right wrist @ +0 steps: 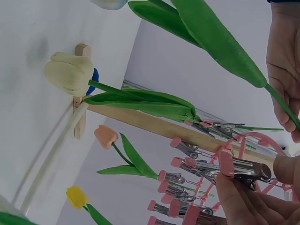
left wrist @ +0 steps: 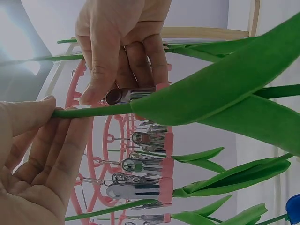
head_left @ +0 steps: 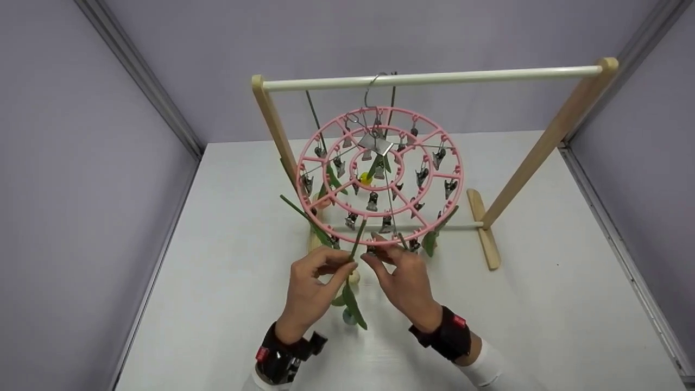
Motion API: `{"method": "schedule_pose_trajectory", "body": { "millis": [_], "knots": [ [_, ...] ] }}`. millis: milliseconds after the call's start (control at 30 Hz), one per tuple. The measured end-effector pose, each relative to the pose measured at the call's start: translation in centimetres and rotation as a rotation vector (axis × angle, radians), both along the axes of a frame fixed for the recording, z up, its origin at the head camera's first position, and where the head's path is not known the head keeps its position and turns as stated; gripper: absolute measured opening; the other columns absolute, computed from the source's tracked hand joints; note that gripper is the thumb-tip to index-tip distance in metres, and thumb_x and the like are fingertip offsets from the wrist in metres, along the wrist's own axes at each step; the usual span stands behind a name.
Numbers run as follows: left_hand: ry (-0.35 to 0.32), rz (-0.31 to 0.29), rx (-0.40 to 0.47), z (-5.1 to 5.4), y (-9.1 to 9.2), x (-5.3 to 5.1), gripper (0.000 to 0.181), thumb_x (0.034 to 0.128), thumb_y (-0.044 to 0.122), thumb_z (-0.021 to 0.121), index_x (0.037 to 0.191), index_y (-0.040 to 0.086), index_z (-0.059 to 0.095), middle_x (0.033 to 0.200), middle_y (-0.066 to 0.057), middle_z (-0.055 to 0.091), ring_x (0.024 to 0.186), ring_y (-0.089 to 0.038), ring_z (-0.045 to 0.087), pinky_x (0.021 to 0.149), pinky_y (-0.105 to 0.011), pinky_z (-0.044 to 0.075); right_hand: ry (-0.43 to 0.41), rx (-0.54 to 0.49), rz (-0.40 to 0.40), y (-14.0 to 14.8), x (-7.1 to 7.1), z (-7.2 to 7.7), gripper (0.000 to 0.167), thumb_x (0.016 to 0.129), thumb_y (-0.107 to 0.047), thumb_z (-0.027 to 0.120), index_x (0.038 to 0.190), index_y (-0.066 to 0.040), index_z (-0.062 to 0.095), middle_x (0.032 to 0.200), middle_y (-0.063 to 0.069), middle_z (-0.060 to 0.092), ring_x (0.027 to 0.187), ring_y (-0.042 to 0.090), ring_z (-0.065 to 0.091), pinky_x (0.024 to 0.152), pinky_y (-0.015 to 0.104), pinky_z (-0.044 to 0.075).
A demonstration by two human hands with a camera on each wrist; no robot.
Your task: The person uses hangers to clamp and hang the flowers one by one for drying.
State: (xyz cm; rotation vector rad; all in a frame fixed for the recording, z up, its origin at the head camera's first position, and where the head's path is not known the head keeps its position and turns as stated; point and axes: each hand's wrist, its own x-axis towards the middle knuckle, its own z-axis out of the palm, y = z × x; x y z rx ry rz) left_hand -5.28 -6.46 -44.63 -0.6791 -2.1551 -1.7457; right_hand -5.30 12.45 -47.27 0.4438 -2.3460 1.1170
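Note:
My left hand (head_left: 312, 288) pinches the green stem (left wrist: 98, 111) of an artificial tulip between thumb and fingers. The tulip hangs with its long leaves (left wrist: 211, 79) downward and its pale blue bloom (head_left: 349, 316) lowest. Beside it, my right hand (head_left: 410, 279) pinches a metal clip (right wrist: 251, 169) with pink tips at the near rim of a round pink clip hanger (head_left: 461, 168). In the left wrist view, the held stem passes close to this clip; whether they touch, I cannot tell. Other clips hold tulips head-down, including a white tulip (right wrist: 70, 74) and a peach tulip (right wrist: 106, 136).
The hanger's metal hook (head_left: 367, 96) hangs on the white bar (head_left: 461, 74) of a wooden rack (head_left: 537, 152). The rack stands on a white table (head_left: 228, 260) with pale panels (head_left: 125, 228) around it. A yellow tulip (right wrist: 76, 197) and several unused-looking clips (head_left: 449, 187) hang from the rings.

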Motion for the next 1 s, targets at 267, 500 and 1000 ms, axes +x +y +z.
{"method": "schedule_pose_trajectory", "body": {
  "millis": [267, 500, 1000],
  "knots": [
    [-0.022, 0.016, 0.012, -0.2, 0.1, 0.0, 0.011, 0.0897, 0.001, 0.081, 0.099, 0.003, 0.076, 0.093, -0.007, 0.077, 0.083, -0.010, 0.075, 0.072, -0.028, 0.066, -0.066, -0.017, 0.018, 0.4, 0.0, 0.1, 0.015, 0.091, -0.014, 0.080, 0.105, -0.009, 0.076, 0.093, 0.005, 0.078, 0.087, 0.016, 0.077, 0.078, 0.029, 0.065],
    [-0.022, 0.050, 0.030, -0.5, 0.7, 0.1, 0.011, 0.0899, 0.003, 0.082, 0.098, 0.008, 0.077, 0.092, -0.004, 0.079, 0.081, -0.010, 0.075, 0.071, -0.029, 0.065, 0.001, -0.011, 0.075, 1.4, -0.1, -0.5, 0.026, 0.088, -0.006, 0.081, 0.111, -0.006, 0.070, 0.098, 0.007, 0.071, 0.090, 0.018, 0.075, 0.076, 0.032, 0.063],
    [0.033, 0.075, 0.076, -1.7, 2.3, 0.1, 0.011, 0.0894, 0.001, 0.082, 0.097, 0.006, 0.075, 0.092, -0.008, 0.078, 0.077, -0.013, 0.076, 0.067, -0.027, 0.064, 0.008, -0.089, 0.163, 2.3, -0.5, -1.2, 0.021, 0.088, 0.002, 0.078, 0.107, -0.003, 0.070, 0.095, 0.009, 0.075, 0.079, 0.015, 0.074, 0.068, 0.020, 0.059]
  ]
}}
